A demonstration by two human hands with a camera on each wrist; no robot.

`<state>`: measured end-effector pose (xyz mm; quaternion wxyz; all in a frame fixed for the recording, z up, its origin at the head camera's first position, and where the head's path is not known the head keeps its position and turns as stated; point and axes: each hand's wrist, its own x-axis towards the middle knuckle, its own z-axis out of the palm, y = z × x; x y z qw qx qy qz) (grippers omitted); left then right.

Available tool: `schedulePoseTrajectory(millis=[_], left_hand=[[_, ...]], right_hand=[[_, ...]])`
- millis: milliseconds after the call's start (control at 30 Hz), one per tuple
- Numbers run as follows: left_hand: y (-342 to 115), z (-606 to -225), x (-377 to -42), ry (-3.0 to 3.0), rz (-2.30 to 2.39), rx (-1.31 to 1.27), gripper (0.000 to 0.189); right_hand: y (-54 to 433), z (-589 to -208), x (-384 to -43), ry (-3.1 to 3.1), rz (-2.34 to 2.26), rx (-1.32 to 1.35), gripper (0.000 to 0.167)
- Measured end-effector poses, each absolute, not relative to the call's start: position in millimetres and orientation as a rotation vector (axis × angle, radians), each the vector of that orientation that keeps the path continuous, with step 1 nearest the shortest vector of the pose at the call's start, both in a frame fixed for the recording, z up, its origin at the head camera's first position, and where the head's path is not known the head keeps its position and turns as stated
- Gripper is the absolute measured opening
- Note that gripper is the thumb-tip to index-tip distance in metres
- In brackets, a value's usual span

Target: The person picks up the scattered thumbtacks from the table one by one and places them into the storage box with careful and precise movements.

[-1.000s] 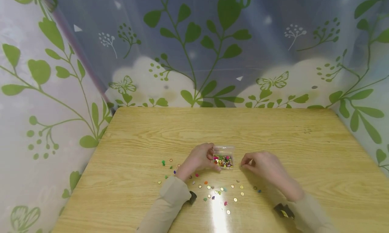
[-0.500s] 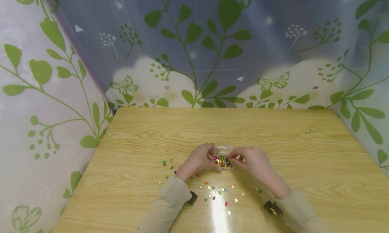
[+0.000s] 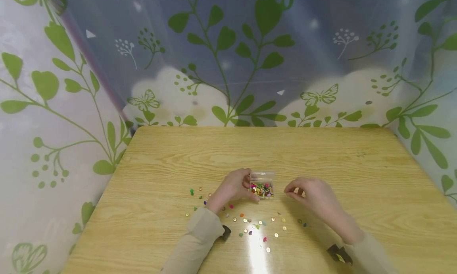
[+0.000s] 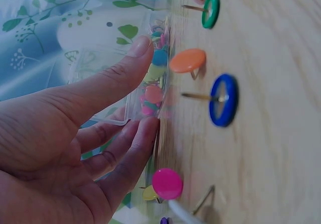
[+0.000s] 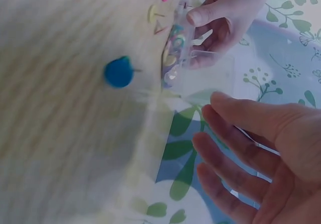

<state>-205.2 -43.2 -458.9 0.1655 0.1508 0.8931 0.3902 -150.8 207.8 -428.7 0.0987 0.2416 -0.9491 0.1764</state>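
Note:
A small clear plastic box [image 3: 262, 190] with its lid raised stands on the table, filled with colorful thumbtacks. My left hand [image 3: 233, 186] holds its left side, and in the left wrist view the thumb [image 4: 115, 81] lies along the near side with the fingers behind. To the right of the box, apart from it, hovers my right hand [image 3: 315, 196]. In the right wrist view its fingers are loosely bent, thumb and index close together, with nothing visible between them. Loose thumbtacks lie nearby, among them an orange thumbtack [image 4: 188, 61] and a blue thumbtack [image 5: 119, 72].
Several more thumbtacks are scattered over the wooden table [image 3: 171, 155], in front of the box and to its left, some with points up or sideways. A pink thumbtack [image 3: 265, 239] lies near the front. A leaf-patterned curtain [image 3: 228, 59] hangs behind the table.
Half a second ago my right hand was at the open box with its fingertips over the thumbtacks; now it has drawn back to the right. My left hand and the box stay put.

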Motion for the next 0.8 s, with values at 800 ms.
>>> schedulePoseTrajectory(millis=[800], left_hand=[[-43, -459, -205, 2.532, 1.132, 0.41, 0.061]], right_hand=[[245, -449, -123, -3.006, 0.631, 0.87, 0.019]])
